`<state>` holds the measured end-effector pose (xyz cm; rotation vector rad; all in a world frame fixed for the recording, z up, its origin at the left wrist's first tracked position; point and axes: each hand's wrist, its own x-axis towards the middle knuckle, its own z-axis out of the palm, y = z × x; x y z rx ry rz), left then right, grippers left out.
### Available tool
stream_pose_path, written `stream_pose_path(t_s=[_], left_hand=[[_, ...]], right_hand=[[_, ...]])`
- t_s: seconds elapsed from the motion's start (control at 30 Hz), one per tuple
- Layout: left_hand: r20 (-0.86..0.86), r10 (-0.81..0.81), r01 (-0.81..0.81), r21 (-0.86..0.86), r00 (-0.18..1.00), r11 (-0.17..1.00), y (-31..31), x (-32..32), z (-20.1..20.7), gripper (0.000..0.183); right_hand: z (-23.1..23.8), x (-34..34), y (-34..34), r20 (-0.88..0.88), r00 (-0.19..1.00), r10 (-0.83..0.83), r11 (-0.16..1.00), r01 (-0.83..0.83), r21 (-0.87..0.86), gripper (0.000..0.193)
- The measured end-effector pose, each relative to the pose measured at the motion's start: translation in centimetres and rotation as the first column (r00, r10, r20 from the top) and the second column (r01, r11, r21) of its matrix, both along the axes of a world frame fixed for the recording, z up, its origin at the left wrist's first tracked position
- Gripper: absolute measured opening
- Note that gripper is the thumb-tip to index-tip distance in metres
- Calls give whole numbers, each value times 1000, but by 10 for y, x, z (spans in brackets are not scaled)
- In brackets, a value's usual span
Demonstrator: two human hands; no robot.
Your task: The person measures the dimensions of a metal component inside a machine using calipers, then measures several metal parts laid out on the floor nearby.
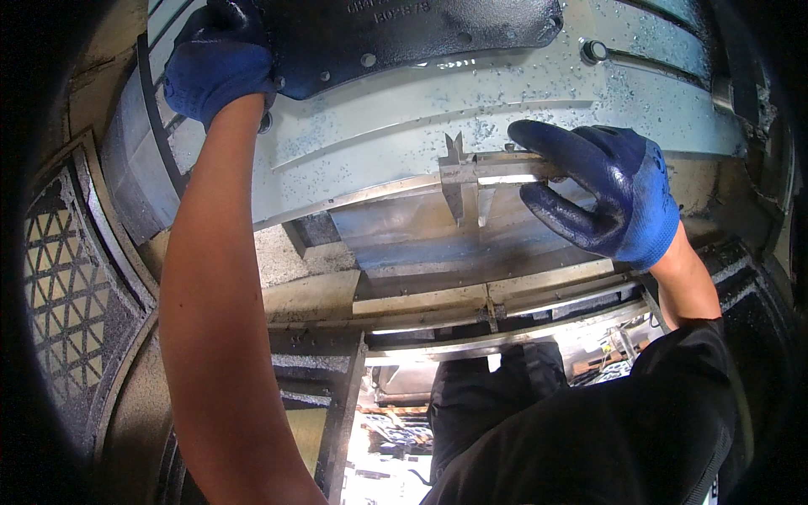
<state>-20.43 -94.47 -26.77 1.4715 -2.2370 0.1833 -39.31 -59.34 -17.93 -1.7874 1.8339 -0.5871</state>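
My right hand [606, 189], in a dark-blue coated glove, holds a steel caliper [497, 171] by its beam, between the thumb and fingers. The caliper's long jaws hang downward, a little apart, with nothing between them. It is held over the front edge of a pale machine table [396, 139]. At the upper left my left hand [220, 63], in a matching glove, is closed at the left end of a black metal plate [421, 38]. Its fingertips are partly hidden. The plate is shiny, has raised marking and small holes along its near edge, and runs out of view at the top.
Small chips and droplets lie scattered over the table. A round bolt head [594, 52] stands up right of the plate, near long slots [661, 71]. Metal rails [488, 311] cross in front of my body. At the left is a dark panel with a triangular lattice [67, 295].
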Motion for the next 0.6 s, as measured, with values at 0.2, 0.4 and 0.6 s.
stream_pose_path(t_s=[0.2,0.4,0.6], left_hand=[[-21,15,-16,-10,1000,1000,0,1,-2,60],[-11,-14,15,10,1000,1000,0,1,-2,58],[-96,-55,55,2,994,998,6,0,2,56]], right_hand=[[2,0,-2,-13,1000,6,1000,-6,6,53],[1,1,-2,144,986,-82,996,84,-9,53],[-3,4,-1,399,890,-220,975,197,98,48]])
